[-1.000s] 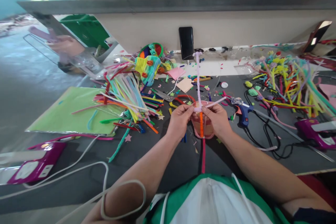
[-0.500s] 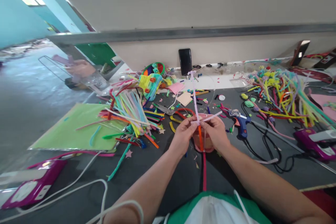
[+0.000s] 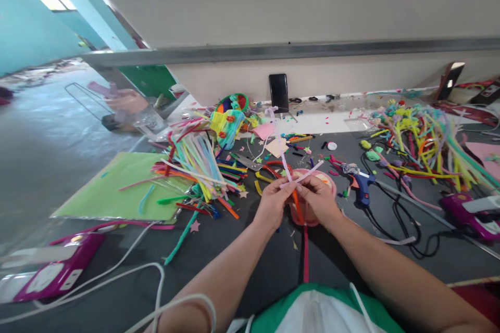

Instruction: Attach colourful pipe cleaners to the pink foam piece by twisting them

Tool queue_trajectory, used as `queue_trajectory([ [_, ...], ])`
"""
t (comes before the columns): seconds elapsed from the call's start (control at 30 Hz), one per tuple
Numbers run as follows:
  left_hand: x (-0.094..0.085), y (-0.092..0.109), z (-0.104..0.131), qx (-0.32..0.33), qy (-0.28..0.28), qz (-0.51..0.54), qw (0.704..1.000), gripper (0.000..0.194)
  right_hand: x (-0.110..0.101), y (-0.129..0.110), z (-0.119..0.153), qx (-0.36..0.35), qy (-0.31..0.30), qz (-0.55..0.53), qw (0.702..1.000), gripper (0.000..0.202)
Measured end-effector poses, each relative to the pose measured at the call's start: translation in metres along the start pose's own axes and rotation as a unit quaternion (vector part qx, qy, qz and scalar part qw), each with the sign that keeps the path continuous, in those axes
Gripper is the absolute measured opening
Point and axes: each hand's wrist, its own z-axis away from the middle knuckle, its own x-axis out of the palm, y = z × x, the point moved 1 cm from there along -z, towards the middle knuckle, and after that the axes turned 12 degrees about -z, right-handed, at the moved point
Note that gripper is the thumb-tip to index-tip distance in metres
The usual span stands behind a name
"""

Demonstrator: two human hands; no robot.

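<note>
My left hand (image 3: 272, 204) and my right hand (image 3: 321, 201) meet in front of me, fingertips pinched on lilac pipe cleaners. One long lilac pipe cleaner (image 3: 282, 153) rises from the pinch, leaning left, with a bent tip. A shorter lilac piece (image 3: 311, 170) crosses it and points up to the right. Below the fingers runs an orange strip (image 3: 299, 212), its upper end hidden by them. Under my hands lies a pink rounded piece (image 3: 332, 183), partly covered. A red strip (image 3: 305, 255) extends from it toward my body.
Left of my hands are scissors (image 3: 250, 162), a bundle of pipe cleaners (image 3: 201, 164) and a green packet (image 3: 117, 187). To the right lie a blue glue gun (image 3: 363, 187) with black cord and a pipe-cleaner heap (image 3: 422, 140). A phone (image 3: 278, 92) leans against the partition.
The long lilac pipe cleaner has tipped over to the left, and the crossing piece slants more steeply. Both hands stay pinched together at about the same spot. The view has shifted slightly.
</note>
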Motion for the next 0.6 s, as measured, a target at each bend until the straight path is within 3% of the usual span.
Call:
queue_trajectory([
  [0.4, 0.003, 0.003, 0.002, 0.013, 0.02, 0.009, 1.0, 0.023, -0.002, -0.002, -0.001, 0.003, -0.02, -0.029, 0.999, 0.014],
  [0.6, 0.006, 0.003, 0.004, 0.013, 0.007, -0.016, 1.0, 0.025, -0.016, -0.015, -0.012, -0.043, 0.038, -0.11, 0.992, 0.01],
])
